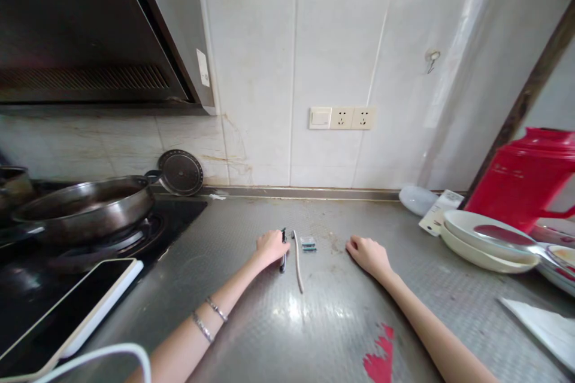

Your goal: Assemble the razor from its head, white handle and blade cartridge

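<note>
On the metal counter (332, 305), my left hand (270, 248) is closed around a slim black tool (283, 262) with a wider head at its far end; its exact kind is too small to make out. Just to the right lies a thin whitish stick (299, 269) with a dark tip at its far end. Beside that is a small clear pack (308, 244) with dark blue-green strips. My right hand (368, 253) rests on the counter farther right, fingers curled in, apart from these things, and nothing shows in it.
At left, a pan (90, 209) sits on the black stove, with a phone (67, 317) and white cable in front. Stacked bowls (485, 254) and a red thermos jug (525, 173) stand at right. A red patch (381, 362) marks the near counter.
</note>
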Action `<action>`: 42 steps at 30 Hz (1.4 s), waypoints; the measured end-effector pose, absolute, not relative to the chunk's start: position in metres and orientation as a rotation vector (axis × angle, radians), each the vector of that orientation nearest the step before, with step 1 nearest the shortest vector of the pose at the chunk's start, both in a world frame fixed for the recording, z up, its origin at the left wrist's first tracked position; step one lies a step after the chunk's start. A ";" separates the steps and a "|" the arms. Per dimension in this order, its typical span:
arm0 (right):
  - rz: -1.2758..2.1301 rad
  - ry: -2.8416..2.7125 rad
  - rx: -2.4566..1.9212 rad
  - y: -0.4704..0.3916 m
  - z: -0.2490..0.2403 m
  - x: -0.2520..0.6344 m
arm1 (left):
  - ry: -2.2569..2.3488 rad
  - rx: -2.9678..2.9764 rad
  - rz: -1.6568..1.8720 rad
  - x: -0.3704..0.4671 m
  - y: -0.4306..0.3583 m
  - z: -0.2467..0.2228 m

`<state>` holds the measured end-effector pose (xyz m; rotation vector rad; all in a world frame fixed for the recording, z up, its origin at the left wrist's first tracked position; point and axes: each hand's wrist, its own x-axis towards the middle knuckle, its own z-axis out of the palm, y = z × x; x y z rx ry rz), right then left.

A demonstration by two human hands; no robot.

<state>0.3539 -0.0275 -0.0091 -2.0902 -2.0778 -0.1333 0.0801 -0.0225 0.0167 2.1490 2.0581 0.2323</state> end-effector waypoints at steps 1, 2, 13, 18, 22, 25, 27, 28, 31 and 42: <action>-0.139 -2.079 -2.089 -0.028 -0.009 0.354 | 2.045 2.143 0.257 0.079 -0.022 0.017; -0.143 -2.080 -2.089 -0.028 -0.009 0.354 | 2.019 2.132 0.305 0.078 -0.021 0.017; -0.126 -2.082 -2.104 -0.026 -0.010 0.354 | 1.486 1.476 0.775 0.053 0.005 0.031; -0.143 -2.084 -2.096 -0.027 -0.010 0.354 | 1.348 1.025 1.021 0.046 0.012 0.029; -0.141 -2.086 -2.098 -0.027 -0.010 0.354 | 1.270 0.874 0.967 0.042 0.011 0.028; -0.150 -2.088 -2.093 -0.027 -0.009 0.353 | 1.205 0.764 0.897 0.042 0.008 0.026; -0.144 -2.085 -2.100 -0.027 -0.009 0.353 | 1.162 0.710 0.872 0.045 0.007 0.024; -0.140 -2.083 -2.103 -0.027 -0.010 0.353 | 1.142 0.687 0.865 0.046 0.006 0.023; -0.134 -2.080 -2.109 -0.027 -0.010 0.354 | 1.086 0.619 0.857 0.052 0.005 0.020; -0.137 -2.088 -2.106 -0.026 -0.010 0.354 | 1.030 0.488 0.898 0.059 0.000 0.019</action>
